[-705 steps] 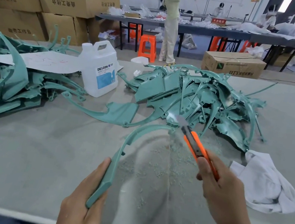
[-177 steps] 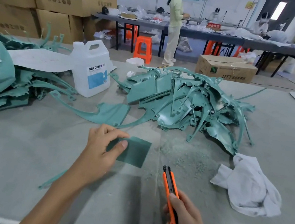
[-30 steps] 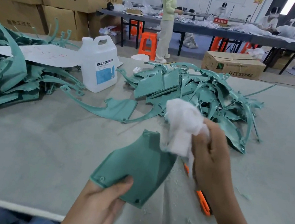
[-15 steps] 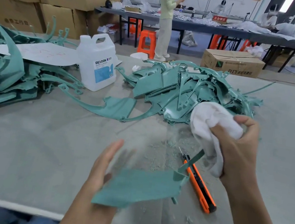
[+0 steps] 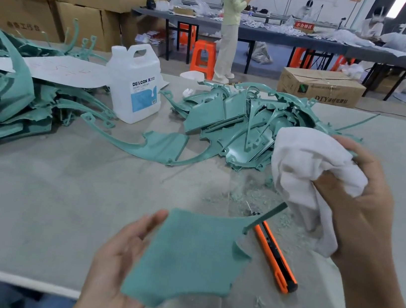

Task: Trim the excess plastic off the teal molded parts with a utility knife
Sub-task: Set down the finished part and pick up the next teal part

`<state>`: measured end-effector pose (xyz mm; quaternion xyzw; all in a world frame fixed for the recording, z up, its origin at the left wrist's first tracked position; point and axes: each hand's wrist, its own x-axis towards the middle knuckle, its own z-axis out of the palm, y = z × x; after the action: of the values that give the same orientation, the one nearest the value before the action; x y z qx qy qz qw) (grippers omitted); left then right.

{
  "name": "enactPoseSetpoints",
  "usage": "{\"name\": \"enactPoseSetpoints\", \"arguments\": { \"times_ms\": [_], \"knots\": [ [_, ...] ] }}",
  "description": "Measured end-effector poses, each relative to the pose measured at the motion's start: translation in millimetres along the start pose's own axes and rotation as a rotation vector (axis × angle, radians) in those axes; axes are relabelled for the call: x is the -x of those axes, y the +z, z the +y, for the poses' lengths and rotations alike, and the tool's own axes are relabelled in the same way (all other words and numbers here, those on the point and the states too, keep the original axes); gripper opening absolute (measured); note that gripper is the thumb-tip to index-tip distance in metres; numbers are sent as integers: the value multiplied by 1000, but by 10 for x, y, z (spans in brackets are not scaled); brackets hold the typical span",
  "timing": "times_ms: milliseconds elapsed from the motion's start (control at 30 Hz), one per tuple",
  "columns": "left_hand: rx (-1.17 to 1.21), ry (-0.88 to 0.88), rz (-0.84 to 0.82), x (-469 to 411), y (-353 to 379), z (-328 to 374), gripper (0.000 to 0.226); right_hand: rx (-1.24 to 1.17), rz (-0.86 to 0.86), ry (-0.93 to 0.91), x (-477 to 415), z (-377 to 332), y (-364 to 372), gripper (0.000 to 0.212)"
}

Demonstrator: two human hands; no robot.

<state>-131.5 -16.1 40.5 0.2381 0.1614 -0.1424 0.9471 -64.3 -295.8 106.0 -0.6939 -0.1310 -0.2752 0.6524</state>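
- Teal panel (image 5: 190, 254): flat and matte, its fine-grained face toward the camera, with curved and notched edges; held above the near edge of the table (image 5: 34, 195).
- Orientation: the long axis runs from near left to far right; a thin strip at the far right corner points toward the white cloth (image 5: 307, 163).
- Left hand (image 5: 116, 259): supports the panel from below, thumb straight along its left edge (fingers hidden beneath).
- Right hand (image 5: 362, 215): fingers curled, clutching the bunched cloth above the table.
- Utility knife (image 5: 275, 260): orange and black, lying on the table just right of the panel, near teal shavings (image 5: 250, 197).
- Beyond: a heap of teal parts (image 5: 237, 124).
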Motion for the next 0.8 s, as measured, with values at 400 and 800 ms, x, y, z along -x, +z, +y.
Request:
{"name": "enactPoseSetpoints", "arguments": {
  "times_ms": [400,800],
  "knots": [
    [-420,482,-67,116,230,-95,44,391,-86,289,177,278,109,19],
    [-702,518,-314,139,255,-249,58,723,-45,-35,344,220,806,44]
  ]
}}
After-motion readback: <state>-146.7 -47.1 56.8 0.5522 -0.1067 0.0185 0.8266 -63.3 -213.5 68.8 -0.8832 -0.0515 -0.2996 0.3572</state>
